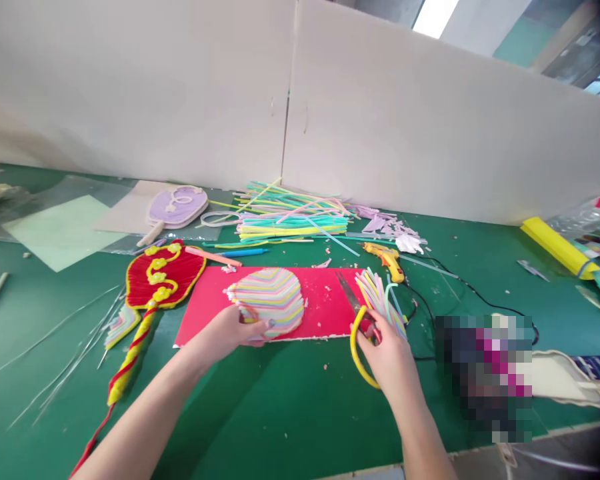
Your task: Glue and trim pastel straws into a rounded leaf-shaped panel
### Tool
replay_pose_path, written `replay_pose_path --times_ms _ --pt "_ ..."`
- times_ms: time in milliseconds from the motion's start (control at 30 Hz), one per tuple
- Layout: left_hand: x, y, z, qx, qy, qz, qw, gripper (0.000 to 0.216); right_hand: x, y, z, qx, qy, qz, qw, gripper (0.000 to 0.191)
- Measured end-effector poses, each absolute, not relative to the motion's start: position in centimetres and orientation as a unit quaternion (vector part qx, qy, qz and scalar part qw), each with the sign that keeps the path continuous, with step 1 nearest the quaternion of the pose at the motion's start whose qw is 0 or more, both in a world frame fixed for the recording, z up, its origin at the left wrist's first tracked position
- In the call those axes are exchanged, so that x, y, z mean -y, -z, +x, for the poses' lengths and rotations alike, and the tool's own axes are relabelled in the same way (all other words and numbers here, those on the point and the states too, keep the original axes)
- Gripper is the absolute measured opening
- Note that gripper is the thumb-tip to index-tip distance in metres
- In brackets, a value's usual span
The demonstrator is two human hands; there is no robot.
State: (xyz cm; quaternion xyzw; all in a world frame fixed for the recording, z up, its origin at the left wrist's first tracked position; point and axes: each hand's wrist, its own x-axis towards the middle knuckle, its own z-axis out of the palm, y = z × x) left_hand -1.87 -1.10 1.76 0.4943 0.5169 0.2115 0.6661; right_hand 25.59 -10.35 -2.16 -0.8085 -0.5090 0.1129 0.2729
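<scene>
Head view: right hand (pixel 387 347) grips yellow-handled scissors (pixel 359 316) — long axis diagonal, blade tips pointing forward and left, apart from the striped chenille-stem panel (pixel 273 299). Left hand (pixel 234 333) pinches the panel's near-left edge over the red board (pixel 327 317) — wavy stripes running left to right.

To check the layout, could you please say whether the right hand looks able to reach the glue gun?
Probably yes, though the right hand holds scissors, and pastel strips fan out between it and the glue gun.
</scene>
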Motion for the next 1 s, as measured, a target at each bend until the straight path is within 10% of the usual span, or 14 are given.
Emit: replay_pose_path --times_ms 233,433,1000 --pt "1.9 -1.9 -5.0 -0.709 -0.162 0.606 0.322 0.036 9.9 2.9 28.0 0.57 -0.024 -0.781 0.254 0.045" --pt "3.1 -1.3 -2.1 -0.541 -0.205 0.807 0.118 0.036 9.6 2.8 29.8 0.575 -0.011 -0.788 0.218 0.048" --pt "2.3 1.5 -3.5 -0.31 -0.095 0.942 0.091 0.047 9.0 -0.9 29.6 0.642 0.047 -0.73 0.229 0.034"
